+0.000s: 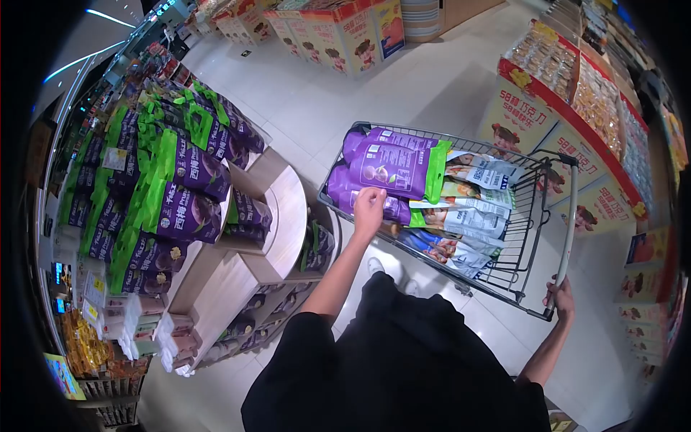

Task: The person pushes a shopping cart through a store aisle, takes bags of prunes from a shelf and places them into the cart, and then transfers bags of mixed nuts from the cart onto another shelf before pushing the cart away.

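My left hand (368, 212) is over the front of a shopping cart (527, 241), its fingers curled at the lower edge of a purple bag of prunes (392, 167) with a green top strip. That bag lies on other purple bags (338, 183). Beside them in the cart are several silver-and-white food pouches (471, 219). My right hand (561, 299) is wrapped round the end of the cart handle (568, 241).
A tiered wooden stand (284, 205) on the left carries stacked purple-and-green prune bags (191, 209). Red-edged display bins (533, 115) with wrapped sweets stand right of the cart, and more printed bins (338, 43) behind. Pale floor tiles (288, 86) run between them.
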A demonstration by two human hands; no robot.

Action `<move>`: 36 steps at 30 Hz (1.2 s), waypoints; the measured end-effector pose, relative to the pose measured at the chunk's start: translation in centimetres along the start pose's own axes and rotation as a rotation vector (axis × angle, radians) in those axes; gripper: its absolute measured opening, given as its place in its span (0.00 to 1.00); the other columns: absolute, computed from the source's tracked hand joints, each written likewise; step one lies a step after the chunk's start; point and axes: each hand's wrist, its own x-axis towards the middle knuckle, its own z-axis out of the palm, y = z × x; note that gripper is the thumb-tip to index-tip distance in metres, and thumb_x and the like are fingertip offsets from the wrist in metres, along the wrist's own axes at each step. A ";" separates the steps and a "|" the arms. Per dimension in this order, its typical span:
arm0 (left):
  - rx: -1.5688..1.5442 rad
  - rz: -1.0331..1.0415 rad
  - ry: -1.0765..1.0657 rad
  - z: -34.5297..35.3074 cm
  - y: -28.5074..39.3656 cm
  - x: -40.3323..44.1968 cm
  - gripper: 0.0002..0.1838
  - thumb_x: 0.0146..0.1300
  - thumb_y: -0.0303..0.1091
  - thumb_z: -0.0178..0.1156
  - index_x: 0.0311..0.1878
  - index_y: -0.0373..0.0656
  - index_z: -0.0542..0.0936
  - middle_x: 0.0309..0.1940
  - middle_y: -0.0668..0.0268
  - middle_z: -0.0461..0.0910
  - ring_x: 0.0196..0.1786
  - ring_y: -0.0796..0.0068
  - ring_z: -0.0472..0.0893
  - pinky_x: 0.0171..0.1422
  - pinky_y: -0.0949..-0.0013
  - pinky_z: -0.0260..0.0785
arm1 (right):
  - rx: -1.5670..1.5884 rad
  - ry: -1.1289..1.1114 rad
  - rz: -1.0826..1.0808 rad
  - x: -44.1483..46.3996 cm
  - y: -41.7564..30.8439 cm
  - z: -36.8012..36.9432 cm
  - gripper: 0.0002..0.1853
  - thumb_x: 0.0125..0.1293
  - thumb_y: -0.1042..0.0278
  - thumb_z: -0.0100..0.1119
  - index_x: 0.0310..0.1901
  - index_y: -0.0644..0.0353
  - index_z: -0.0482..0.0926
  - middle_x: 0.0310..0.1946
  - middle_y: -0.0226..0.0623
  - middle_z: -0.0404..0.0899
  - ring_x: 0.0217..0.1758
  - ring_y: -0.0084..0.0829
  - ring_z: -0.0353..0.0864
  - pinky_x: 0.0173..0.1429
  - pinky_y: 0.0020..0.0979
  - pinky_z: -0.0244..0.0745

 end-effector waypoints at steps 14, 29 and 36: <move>-1.139 1.040 -0.624 -3.7 33.6 -3.9 0.17 0.63 0.47 0.52 0.26 0.45 0.76 0.17 0.66 0.72 0.19 0.74 0.69 0.29 0.71 0.63 | 0.263 -0.197 -0.132 2.0 -3.2 17.6 0.25 0.54 0.74 0.51 0.52 0.65 0.54 0.21 0.38 0.69 0.17 0.32 0.74 0.23 0.31 0.74; -1.220 0.843 -0.440 -12.7 25.6 -2.5 0.22 0.63 0.51 0.49 0.34 0.38 0.77 0.26 0.60 0.77 0.28 0.65 0.76 0.39 0.63 0.66 | 0.134 -0.281 -0.147 6.5 -13.4 33.1 0.29 0.57 0.64 0.54 0.55 0.63 0.53 0.27 0.36 0.71 0.24 0.24 0.73 0.21 0.26 0.69; -1.161 0.801 -0.439 -15.7 23.3 4.0 0.26 0.63 0.53 0.47 0.38 0.35 0.77 0.31 0.57 0.79 0.32 0.61 0.79 0.44 0.59 0.67 | 0.223 -0.168 -0.242 11.4 -16.4 40.6 0.19 0.57 0.64 0.54 0.46 0.63 0.60 0.28 0.34 0.69 0.25 0.24 0.71 0.24 0.27 0.67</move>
